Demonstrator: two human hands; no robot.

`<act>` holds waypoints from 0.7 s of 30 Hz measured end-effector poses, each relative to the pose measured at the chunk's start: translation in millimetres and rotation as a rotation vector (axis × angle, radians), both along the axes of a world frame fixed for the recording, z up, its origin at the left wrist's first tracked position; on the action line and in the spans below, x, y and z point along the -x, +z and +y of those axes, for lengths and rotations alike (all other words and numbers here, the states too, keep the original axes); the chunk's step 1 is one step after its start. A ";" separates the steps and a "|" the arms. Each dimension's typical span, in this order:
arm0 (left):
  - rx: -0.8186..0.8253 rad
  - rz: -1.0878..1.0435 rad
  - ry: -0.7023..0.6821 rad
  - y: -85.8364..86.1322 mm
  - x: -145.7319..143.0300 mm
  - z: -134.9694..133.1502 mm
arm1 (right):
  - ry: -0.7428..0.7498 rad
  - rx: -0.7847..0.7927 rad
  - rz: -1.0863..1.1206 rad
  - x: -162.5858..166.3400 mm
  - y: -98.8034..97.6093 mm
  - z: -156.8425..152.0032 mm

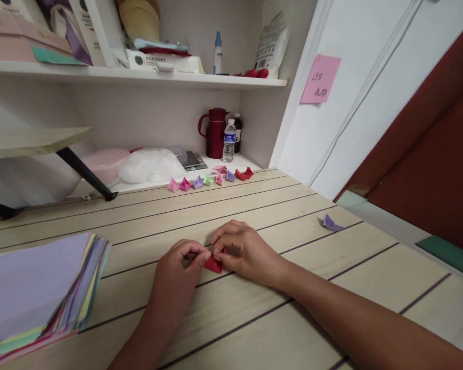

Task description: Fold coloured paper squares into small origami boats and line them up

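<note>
A small folded piece of red paper lies on the wooden table between my hands. My left hand pinches its left corner with thumb and forefinger. My right hand curls over its right side, fingertips pressed on it. Most of the red paper is hidden under my fingers.
A stack of coloured paper sheets lies at the near left. A row of several small folded paper shapes lines the table's far edge. One purple folded piece sits alone at the right. A red jug and water bottle stand behind.
</note>
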State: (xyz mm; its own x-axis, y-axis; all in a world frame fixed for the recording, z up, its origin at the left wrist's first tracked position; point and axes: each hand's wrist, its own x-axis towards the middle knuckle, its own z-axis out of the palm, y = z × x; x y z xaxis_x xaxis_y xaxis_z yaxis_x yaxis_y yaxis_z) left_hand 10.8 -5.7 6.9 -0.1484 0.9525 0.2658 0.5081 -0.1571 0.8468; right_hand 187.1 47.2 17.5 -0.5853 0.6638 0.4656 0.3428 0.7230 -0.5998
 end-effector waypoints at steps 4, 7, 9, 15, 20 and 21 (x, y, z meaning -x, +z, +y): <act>-0.017 0.036 -0.002 0.9 -2.3 -0.3 | 0.000 0.010 0.020 1.2 -2.1 1.6; -0.039 0.073 -0.014 0.3 -3.8 0.0 | 0.003 0.027 0.047 2.9 -4.9 2.5; -0.049 0.095 -0.025 -1.2 -3.7 0.5 | 0.005 0.038 0.054 3.8 -6.0 2.8; 0.005 0.123 0.002 -6.7 2.3 -0.1 | -0.002 0.082 0.066 1.4 -4.9 4.7; 0.019 0.112 0.001 -6.5 3.3 0.2 | 0.036 0.087 0.050 -0.9 -5.3 6.9; 0.009 0.108 -0.001 -6.1 2.8 0.5 | 0.046 0.083 0.046 -0.9 -5.5 7.1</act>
State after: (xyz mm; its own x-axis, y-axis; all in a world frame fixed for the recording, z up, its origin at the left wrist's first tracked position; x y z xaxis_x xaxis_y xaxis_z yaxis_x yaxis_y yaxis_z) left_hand 8.0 -5.2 0.9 -0.1188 0.9550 0.2718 0.5961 -0.1503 0.7887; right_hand 188.0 54.3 12.0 -0.5952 0.6741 0.4374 0.2811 0.6846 -0.6725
